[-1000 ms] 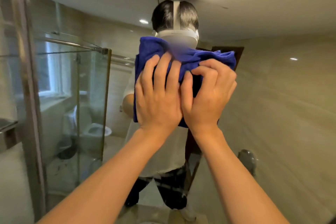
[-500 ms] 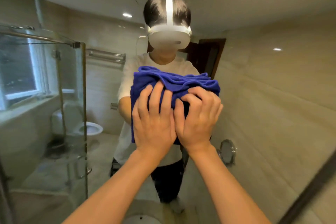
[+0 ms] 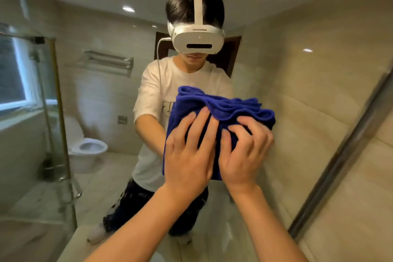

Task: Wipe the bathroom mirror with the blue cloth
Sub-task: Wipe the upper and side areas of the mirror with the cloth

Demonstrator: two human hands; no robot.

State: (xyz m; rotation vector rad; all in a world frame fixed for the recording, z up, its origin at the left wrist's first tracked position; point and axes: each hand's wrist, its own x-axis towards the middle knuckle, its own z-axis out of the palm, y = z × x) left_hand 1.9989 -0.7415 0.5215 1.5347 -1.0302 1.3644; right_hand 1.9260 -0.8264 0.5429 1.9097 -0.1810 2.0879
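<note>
Both hands press the blue cloth (image 3: 214,110) flat on the mirror (image 3: 308,112). The left hand (image 3: 189,155) lies flat with straight fingers; the right hand (image 3: 244,153) curls into the cloth. The glass shows a toilet (image 3: 85,149) far left.

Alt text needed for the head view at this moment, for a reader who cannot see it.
Two bare hands press a bunched blue cloth against a bathroom mirror: the left hand with fingers spread flat, the right hand with fingers curled into the fabric. The mirror reflects the person in a white headset, a toilet and a glass shower screen.
</note>
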